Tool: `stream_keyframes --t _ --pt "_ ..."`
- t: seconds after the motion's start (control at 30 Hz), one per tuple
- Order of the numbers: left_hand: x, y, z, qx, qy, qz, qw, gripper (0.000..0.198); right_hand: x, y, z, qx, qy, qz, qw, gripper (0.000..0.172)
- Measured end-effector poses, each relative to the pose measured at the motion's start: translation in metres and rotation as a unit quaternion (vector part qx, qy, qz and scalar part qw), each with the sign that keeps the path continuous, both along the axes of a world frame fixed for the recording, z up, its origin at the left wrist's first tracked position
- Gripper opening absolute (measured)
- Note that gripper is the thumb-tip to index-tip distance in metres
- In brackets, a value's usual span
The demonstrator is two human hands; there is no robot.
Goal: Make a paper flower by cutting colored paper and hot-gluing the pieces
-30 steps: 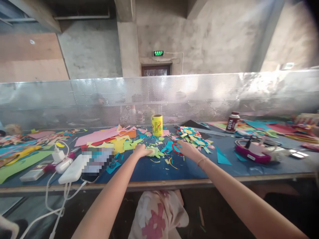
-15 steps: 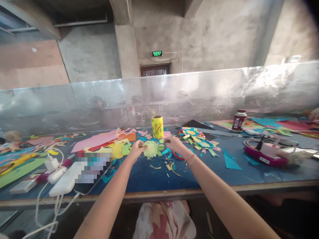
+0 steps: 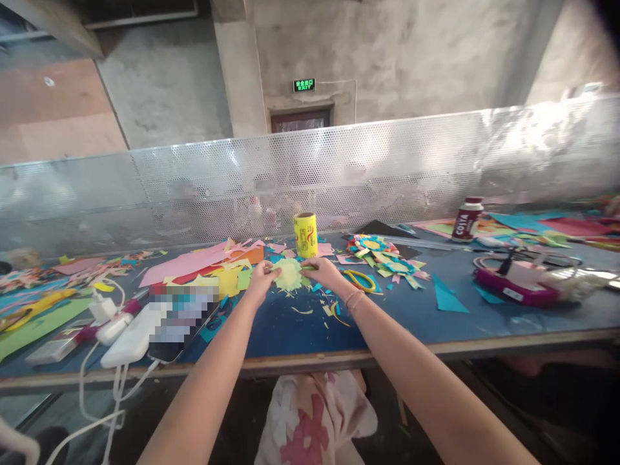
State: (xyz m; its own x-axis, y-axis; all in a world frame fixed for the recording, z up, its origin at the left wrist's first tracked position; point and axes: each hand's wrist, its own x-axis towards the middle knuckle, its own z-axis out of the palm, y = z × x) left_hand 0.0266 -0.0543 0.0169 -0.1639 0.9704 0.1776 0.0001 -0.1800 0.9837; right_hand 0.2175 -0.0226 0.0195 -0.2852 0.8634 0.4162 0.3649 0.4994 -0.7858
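Observation:
A pale yellow-green paper flower (image 3: pixel 289 278) with a jagged rim lies between my hands, just in front of a yellow roll (image 3: pixel 305 236) standing on the table. Its left edge is pinched in my left hand (image 3: pixel 262 281). At the right edge, my right hand (image 3: pixel 327 274) has thumb and fingers closed on a small green paper piece (image 3: pixel 308 267) that touches the flower. Yellow scissor handles (image 3: pixel 361 281) show beside my right wrist. Beyond them lie finished-looking multicoloured paper flowers (image 3: pixel 371 245).
Pink paper (image 3: pixel 186 266) and many scraps spread to the left. A phone (image 3: pixel 181 326), a white power bank (image 3: pixel 133 339) and cables lie near the front left edge. On the right are a bottle (image 3: pixel 467 219) and a purple power strip (image 3: pixel 516 289). A perforated metal screen (image 3: pixel 208 194) stands behind.
My right hand has moved left and brought a green paper piece against the flower's right side. The yellow scissor handles have come into sight. The view has tilted down slightly.

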Motion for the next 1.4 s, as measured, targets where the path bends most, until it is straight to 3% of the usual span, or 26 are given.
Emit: stream_keyframes --t 0.17,0.47,0.73,0.93,1.1,1.4 --pt "0.000 0.003 0.001 -0.008 -0.049 0.006 0.999 0.042 -0.001 0.005 -0.006 -0.012 0.057 0.052 0.997 0.029" --pt "-0.001 0.002 -0.001 -0.002 -0.049 -0.001 0.999 0.044 0.003 0.002 -0.011 0.054 0.010 -0.015 0.998 0.020" --pt "-0.003 0.005 -0.001 0.000 -0.056 0.000 0.998 0.047 0.006 0.000 -0.008 0.143 -0.051 -0.038 0.988 0.024" --pt "-0.001 0.003 0.003 -0.007 -0.055 0.000 0.998 0.045 0.003 0.001 -0.004 0.160 -0.065 0.001 0.985 0.027" --pt "0.000 0.003 0.003 -0.010 -0.057 -0.004 0.998 0.044 0.004 0.000 -0.003 0.185 -0.090 -0.011 0.979 0.017" --pt "-0.004 0.007 -0.002 -0.010 -0.069 -0.010 0.998 0.044 0.011 -0.008 -0.001 0.197 -0.092 -0.043 0.975 0.017"
